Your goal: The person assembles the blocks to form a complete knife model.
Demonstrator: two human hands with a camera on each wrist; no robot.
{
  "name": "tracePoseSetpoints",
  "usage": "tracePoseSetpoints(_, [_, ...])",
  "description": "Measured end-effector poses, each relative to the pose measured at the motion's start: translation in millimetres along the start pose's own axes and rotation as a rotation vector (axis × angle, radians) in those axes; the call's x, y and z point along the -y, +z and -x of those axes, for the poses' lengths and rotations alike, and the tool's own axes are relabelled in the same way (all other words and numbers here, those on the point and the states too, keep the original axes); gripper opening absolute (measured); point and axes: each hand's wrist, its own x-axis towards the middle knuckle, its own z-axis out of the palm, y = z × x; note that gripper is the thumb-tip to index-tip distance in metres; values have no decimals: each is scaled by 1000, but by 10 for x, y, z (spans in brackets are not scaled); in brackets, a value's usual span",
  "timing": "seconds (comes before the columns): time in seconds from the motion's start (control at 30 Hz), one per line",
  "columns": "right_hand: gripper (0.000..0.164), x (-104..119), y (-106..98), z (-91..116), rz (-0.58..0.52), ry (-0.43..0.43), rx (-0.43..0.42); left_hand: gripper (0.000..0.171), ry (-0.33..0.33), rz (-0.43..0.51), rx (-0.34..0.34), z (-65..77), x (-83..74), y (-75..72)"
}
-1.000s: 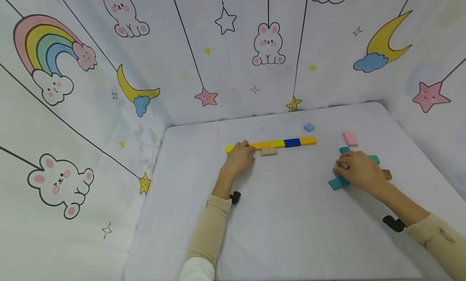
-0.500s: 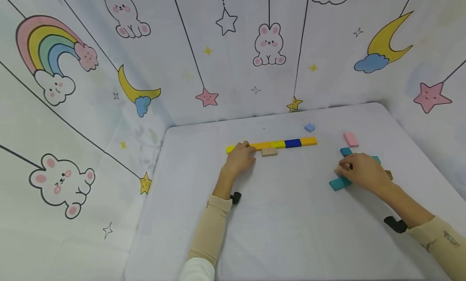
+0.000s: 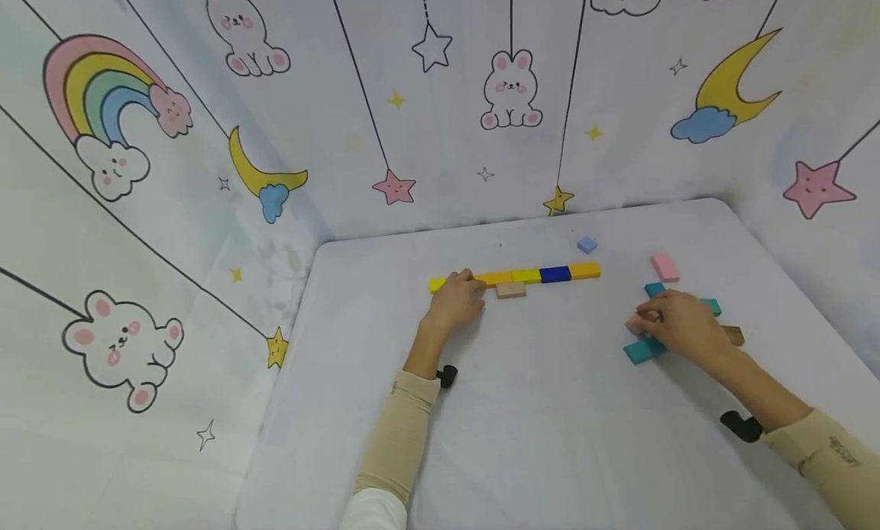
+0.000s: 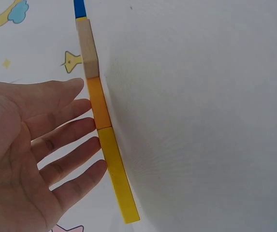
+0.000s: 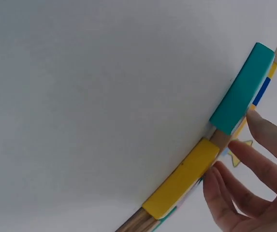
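Note:
In the head view my left hand (image 3: pixel 457 301) touches a row of flat blocks near its left end. In the left wrist view its slightly bent fingers rest against the orange block (image 4: pixel 99 102) and the yellow block (image 4: pixel 116 176). A pale wooden block (image 3: pixel 511 290) lies against the row's near side. At the right, my right hand (image 3: pixel 687 328) pinches a small wooden block (image 3: pixel 633 324) between thumb and fingertips. Beside it lies a teal block (image 3: pixel 643 350). A yellow block (image 5: pixel 181 179) shows in the right wrist view, hidden under the hand in the head view.
A dark blue block (image 3: pixel 555 274) forms part of the row. Behind it lies a light blue block (image 3: pixel 587 244), and a pink block (image 3: pixel 665 267) is at the far right. A brown block (image 3: pixel 735 335) sits beside my right wrist. A patterned cloth wall (image 3: pixel 447 148) borders the table.
More of the small wooden block now shows to the left of my right fingertips, which have shifted slightly. My left hand keeps its place on the row.

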Motion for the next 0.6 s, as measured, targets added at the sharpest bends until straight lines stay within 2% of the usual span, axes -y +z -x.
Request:
tracePoseSetpoints(0.37, [30,171,48,-150,-55,85,61,39,11,-25,7,12,24,13])
tracePoseSetpoints(0.6, [31,286,97,-217,-68,66,52,39,18,-31,6,-2,32,-4])
